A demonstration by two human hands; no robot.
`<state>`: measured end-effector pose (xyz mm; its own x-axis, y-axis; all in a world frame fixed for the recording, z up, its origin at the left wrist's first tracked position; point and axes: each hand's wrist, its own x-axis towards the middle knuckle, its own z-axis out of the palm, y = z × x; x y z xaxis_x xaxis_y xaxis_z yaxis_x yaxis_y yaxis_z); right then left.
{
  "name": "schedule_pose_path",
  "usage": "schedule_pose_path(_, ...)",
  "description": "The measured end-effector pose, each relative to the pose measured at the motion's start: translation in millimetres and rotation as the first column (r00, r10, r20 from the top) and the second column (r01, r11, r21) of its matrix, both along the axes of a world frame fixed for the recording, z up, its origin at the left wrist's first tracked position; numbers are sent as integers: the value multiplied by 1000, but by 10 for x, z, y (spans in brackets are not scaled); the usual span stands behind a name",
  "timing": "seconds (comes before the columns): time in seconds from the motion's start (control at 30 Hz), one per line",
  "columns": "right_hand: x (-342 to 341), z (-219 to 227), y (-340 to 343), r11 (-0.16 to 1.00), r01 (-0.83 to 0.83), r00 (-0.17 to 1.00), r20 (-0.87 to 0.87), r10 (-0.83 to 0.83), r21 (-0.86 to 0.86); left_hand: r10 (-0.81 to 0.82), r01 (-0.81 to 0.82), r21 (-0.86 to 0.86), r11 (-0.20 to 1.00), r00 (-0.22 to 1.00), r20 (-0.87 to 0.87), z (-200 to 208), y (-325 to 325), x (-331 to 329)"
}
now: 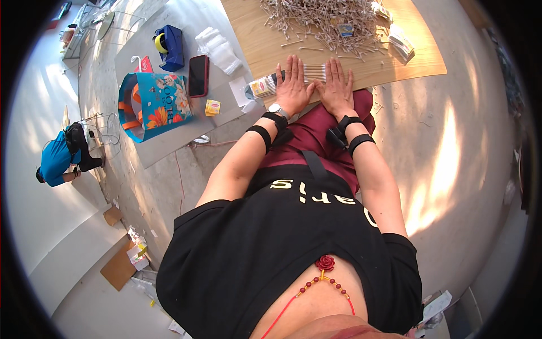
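Nearest the camera is the person's black shirt, with dark red trousers beyond it and both forearms reaching forward, each wearing black bands near the wrist. The left hand (292,86) lies flat, palm down with fingers spread, pressing on a clear plastic packet of cotton swabs (282,79) at the near edge of the wooden board (418,53); it is not clenched around anything. The right hand (336,87) is just beside it, also flat and unclenched, its fingers resting on the right end of the same packet, where the row of thin sticks shows between the two hands. The packet's left end, with a small yellow label, sticks out past the left hand over the board's edge.

Farther on the board lies a large loose heap of cotton swabs (322,22), with a few stray ones scattered toward the hands. At the far right of the board sits a stack of filled packets (401,42).

To the left, on a grey sheet on the floor, are a red phone (198,75), a colourful gift bag (152,104) lying on its side, a small yellow box (212,107), a blue tape dispenser (169,46) and some clear plastic bags (219,50). Far left, another person in a blue top (56,161) crouches on the floor.
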<state>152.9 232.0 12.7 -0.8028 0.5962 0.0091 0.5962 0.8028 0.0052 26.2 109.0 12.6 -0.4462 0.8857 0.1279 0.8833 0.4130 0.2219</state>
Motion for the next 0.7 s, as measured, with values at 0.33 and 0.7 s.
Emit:
schedule_pose_path(0.33, -6, -26, 27, 1000, 11, 997, -75, -13, -26, 45, -48, 32, 998, 994, 101, 66, -10, -31)
schedule_pose_path(0.7, -10, -45, 36, 1000, 17, 994, -103, -19, -16, -74, 74, 31, 997, 997, 2, 85, 42, -84)
